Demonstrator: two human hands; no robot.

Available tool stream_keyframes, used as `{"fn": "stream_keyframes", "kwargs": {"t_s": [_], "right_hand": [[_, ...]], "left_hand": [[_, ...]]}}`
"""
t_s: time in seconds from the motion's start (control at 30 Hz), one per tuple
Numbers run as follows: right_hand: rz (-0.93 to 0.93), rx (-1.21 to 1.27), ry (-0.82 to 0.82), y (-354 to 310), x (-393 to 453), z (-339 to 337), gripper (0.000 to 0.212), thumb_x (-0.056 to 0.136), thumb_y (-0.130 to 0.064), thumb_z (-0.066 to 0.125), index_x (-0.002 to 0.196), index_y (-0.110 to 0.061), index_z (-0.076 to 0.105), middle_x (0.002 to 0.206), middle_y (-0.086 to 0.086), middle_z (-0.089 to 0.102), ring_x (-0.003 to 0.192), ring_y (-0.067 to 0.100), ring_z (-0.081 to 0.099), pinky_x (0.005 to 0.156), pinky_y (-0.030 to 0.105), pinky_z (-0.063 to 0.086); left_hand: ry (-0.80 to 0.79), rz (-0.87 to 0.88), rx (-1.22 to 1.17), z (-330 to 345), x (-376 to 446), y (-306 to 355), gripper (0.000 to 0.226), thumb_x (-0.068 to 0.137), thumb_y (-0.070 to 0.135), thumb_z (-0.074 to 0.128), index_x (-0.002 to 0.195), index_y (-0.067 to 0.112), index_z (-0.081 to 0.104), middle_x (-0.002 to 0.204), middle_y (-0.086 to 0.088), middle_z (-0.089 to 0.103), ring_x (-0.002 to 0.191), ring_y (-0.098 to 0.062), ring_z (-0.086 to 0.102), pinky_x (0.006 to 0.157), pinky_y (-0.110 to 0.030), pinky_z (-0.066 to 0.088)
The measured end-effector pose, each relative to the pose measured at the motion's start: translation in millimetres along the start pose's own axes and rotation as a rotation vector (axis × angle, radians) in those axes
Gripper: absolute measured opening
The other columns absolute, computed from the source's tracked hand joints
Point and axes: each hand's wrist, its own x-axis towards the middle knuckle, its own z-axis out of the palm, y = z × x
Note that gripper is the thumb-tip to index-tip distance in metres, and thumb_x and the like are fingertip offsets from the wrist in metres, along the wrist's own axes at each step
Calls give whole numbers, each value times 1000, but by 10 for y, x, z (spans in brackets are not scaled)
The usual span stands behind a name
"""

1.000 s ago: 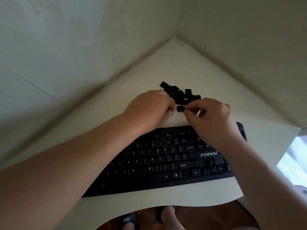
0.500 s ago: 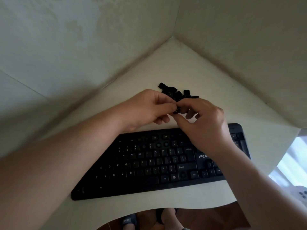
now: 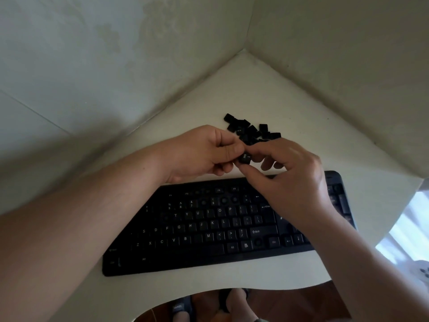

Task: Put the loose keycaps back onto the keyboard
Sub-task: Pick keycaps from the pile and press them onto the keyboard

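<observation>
Daylight is coming in from the window [image 3: 408, 231] at the lower right, which is blowing out to a pale, washed glare. The rest of the scene is sitting dim and flat. The keyboard [image 3: 209, 231] is showing as a dark mass; legends toward its window end are reading faintly, while those at its far end are sinking into black. A soft shadow is falling across the wall [image 3: 92, 101] on the side away from the window. The wide lens is bending the wall lines and stretching the forearms at the bottom corners. The loose keycaps [image 3: 251, 131] beyond the keyboard are merging into one dark clump, slightly soft.
</observation>
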Motion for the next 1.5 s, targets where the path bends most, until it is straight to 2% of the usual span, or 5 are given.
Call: {"fn": "stream_keyframes", "kwargs": {"t_s": [0.67,0.83,1.17,1.33,1.5], "right_hand": [[0,56,8,-65,-155,-31,22,79,-25,86,100,-20,78,88,-11,68,72,9,63,63,10,47],[7,60,-21,-90,-184,-16,27,79,-16,87,105,-20,78,89,-11,69,73,9,64,65,8,46],[-33,65,-23,-228,-214,59,24,82,-17,84,105,-16,78,88,-10,71,67,11,64,59,20,52],[-70,-26,31,-245,-255,88,19,84,-15,83,103,-14,79,90,-8,72,68,3,62,62,12,49],[-218,-229,9,-84,-310,-93,20,93,-31,75,103,-15,81,95,0,76,80,17,69,66,35,57]], "left_hand": [[-39,9,-46,49,-114,-101,36,87,32,65,110,7,75,80,0,68,72,-10,54,74,-27,46],[-59,18,-40,-19,-175,-132,28,85,23,70,110,10,77,89,-10,65,74,-12,56,76,-30,48],[-57,-24,-147,-105,-341,-181,31,82,15,73,112,8,76,85,-5,70,74,-11,61,74,-25,54],[-50,-33,-181,-92,-395,-167,25,84,9,72,109,8,75,84,-3,73,73,-11,63,71,-23,55],[-17,-28,-37,86,-311,-118,10,95,5,70,100,11,76,84,-1,75,66,-9,59,67,-24,50]]}}
